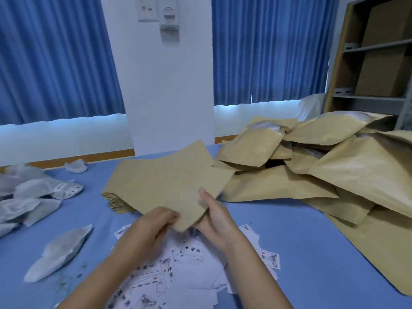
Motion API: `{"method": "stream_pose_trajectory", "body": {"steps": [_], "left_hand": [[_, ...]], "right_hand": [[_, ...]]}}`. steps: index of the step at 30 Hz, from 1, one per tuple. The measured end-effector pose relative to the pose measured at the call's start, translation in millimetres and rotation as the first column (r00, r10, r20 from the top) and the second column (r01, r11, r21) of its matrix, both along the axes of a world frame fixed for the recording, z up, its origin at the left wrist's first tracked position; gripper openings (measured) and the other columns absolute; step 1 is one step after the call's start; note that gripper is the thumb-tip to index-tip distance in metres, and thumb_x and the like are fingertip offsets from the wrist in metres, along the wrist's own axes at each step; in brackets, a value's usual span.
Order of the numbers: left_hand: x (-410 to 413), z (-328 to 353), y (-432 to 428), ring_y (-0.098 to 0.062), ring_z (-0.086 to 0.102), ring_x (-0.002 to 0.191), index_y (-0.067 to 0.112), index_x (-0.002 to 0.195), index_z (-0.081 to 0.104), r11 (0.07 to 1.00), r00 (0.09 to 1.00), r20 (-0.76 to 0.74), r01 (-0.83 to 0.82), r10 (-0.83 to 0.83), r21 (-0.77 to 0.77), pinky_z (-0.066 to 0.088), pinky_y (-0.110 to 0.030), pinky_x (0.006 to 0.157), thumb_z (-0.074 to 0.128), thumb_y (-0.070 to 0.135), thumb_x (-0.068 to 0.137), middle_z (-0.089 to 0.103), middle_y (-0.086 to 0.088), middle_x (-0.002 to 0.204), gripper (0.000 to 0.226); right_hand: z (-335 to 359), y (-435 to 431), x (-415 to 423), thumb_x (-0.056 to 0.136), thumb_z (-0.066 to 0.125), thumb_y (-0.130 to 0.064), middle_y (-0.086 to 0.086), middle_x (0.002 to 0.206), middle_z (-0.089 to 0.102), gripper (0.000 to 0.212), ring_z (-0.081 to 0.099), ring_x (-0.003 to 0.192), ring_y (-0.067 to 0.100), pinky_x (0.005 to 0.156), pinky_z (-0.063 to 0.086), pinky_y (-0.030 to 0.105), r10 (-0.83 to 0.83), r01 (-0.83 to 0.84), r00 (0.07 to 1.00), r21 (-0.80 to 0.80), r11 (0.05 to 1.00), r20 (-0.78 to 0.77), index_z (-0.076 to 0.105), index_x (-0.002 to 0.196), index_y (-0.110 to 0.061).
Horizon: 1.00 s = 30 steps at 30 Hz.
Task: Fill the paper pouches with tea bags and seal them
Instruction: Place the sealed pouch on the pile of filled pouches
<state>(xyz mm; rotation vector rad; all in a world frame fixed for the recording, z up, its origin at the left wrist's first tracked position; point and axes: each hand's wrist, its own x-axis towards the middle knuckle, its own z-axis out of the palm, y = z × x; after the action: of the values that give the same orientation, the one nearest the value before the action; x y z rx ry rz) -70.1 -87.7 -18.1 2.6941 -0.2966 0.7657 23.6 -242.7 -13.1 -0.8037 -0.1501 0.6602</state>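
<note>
Both my hands hold one flat brown paper pouch (178, 186) by its near corner, lifted over the blue table (289, 230). My left hand (153, 226) pinches the corner from the left; my right hand (214, 210) grips it from the right, thumb on top. Under the pouch lies a stack of empty flat pouches (116, 201). White tea bags (33, 197) lie heaped at the left, and one single tea bag (60, 250) rests nearer to me. A pile of filled pouches (323, 166) covers the right side.
Loose printed paper labels (178, 268) are scattered under my forearms. A lone tea bag (75, 167) lies at the table's far edge. Behind stand a white pillar, blue curtains and, at the far right, a shelf with cardboard boxes (383, 70).
</note>
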Motion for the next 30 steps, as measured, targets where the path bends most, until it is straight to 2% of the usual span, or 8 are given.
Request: {"method": "stream_pose_trajectory", "body": {"steps": [2,4,6,9,12,19,24,30], "left_hand": [[-24.5,-4.9,10.1,-0.002,0.059,0.096,0.012,0.089,0.068,1.0,0.998,-0.068,-0.007,0.005,-0.029,0.043,-0.008,0.077,0.04,-0.022,0.066,0.065,0.01,0.105,0.05],[-38.6,-10.5,10.6,0.001,0.059,0.097,0.02,0.095,0.069,0.979,0.991,-0.093,-0.109,0.094,-0.175,0.036,0.0,0.076,0.041,-0.018,0.075,0.065,0.017,0.109,0.052],[-41.2,-16.5,3.6,0.003,0.055,0.103,0.024,0.114,0.065,0.967,0.99,-0.08,-0.129,0.115,-0.218,0.032,0.002,0.081,0.056,0.008,0.09,0.061,0.02,0.115,0.03],[-39.6,-24.0,-1.0,-0.007,0.051,0.109,0.017,0.124,0.059,0.982,0.989,-0.093,-0.128,0.115,-0.14,0.032,-0.007,0.087,0.065,0.036,0.088,0.06,0.009,0.118,0.041],[-40.7,-25.5,3.9,-0.011,0.055,0.104,0.015,0.117,0.065,0.969,0.981,-0.083,-0.187,0.175,-0.162,0.037,-0.014,0.086,0.072,0.033,0.083,0.064,0.005,0.112,0.04],[-45.7,-19.5,13.8,0.015,0.055,0.094,0.025,0.1,0.072,0.885,0.976,-0.16,-0.203,0.149,-0.418,0.047,-0.012,0.079,0.083,0.034,0.069,0.063,0.021,0.098,0.034],[-49.4,-17.4,11.3,0.009,0.057,0.09,0.027,0.104,0.073,0.894,0.975,-0.157,-0.209,0.158,-0.396,0.047,-0.015,0.08,0.074,0.024,0.081,0.063,0.025,0.093,0.022],[-51.1,-10.6,14.8,0.0,0.062,0.087,0.034,0.098,0.073,0.878,0.969,-0.208,-0.216,0.137,-0.428,0.05,-0.024,0.082,0.075,0.024,0.081,0.069,0.014,0.096,0.02]], "right_hand": [[-3.8,8.2,-11.5,0.098,0.042,-0.003,0.019,0.115,0.065,0.02,0.065,0.087,0.026,0.067,0.056,0.033,-0.078,0.096,0.993,-0.213,0.972,0.094,0.058,0.109,-0.005],[-6.7,17.7,-26.2,0.099,0.038,0.0,0.019,0.114,0.065,0.024,0.065,0.098,0.032,0.083,0.053,0.042,-0.086,0.123,0.988,-0.312,0.942,0.128,0.057,0.112,-0.003],[-8.0,27.7,-40.7,0.101,0.036,-0.002,0.014,0.103,0.069,0.025,0.069,0.088,0.023,0.077,0.057,0.033,-0.014,0.04,0.994,-0.244,0.969,0.107,0.059,0.111,-0.003],[-8.8,38.9,-56.7,0.101,0.037,-0.005,0.018,0.1,0.069,0.026,0.067,0.084,0.026,0.076,0.053,0.036,0.063,-0.059,0.998,-0.12,0.991,0.029,0.057,0.116,0.002],[-12.2,43.9,-63.5,0.101,0.037,-0.004,0.022,0.102,0.067,0.026,0.059,0.093,0.034,0.09,0.043,0.051,0.115,-0.112,0.993,-0.081,0.99,0.032,0.052,0.121,0.005],[-13.5,41.8,-64.8,0.1,0.035,-0.001,0.027,0.108,0.065,0.024,0.063,0.09,0.036,0.052,0.05,0.032,0.194,-0.193,0.98,-0.03,0.981,0.052,0.053,0.115,0.006],[-13.6,43.0,-67.0,0.098,0.041,0.001,0.028,0.102,0.057,0.01,0.06,0.097,0.039,0.08,0.046,0.041,0.201,-0.198,0.977,-0.034,0.98,0.078,0.049,0.104,0.002],[-13.9,41.6,-64.3,0.095,0.043,0.005,0.032,0.108,0.05,0.023,0.053,0.106,0.042,0.078,0.05,0.04,0.235,-0.234,0.964,-0.019,0.972,0.121,0.042,0.116,-0.001]]}}
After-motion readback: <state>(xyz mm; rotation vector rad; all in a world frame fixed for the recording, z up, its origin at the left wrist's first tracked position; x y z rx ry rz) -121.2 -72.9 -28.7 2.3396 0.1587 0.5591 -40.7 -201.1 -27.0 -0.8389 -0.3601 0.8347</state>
